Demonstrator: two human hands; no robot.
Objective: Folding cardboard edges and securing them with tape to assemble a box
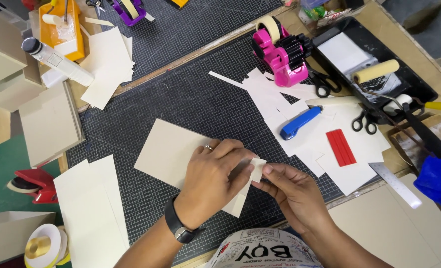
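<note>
While I watch through the head camera, my left hand (pixel 211 181) lies flat, fingers spread and pressed down on a beige card sheet (pixel 168 151) that rests on the dark gridded cutting mat (pixel 180 99) in the middle of the surface. My right hand (pixel 291 191) is pinched closed, thumb and forefinger gripping a small pale paper strip (pixel 256 164) at the card's right edge, just beside the left fingertips. A black band sits on the left wrist and a ring on one finger.

Beyond the hands, a pink tape dispenser (pixel 282 54) stands at the mat's far edge, with loose white paper pieces (pixel 300 124) scattered to its right. On those pieces lie a blue cutter (pixel 300 122) and a red ribbed block (pixel 340 147). Black scissors (pixel 364 120) lie near a black tray (pixel 409 74) holding a foam roller (pixel 376 71). A steel ruler (pixel 395 184) lies at the right. More cream sheets (pixel 94 208) are stacked at the left, near a red tape dispenser (pixel 34 183).
</note>
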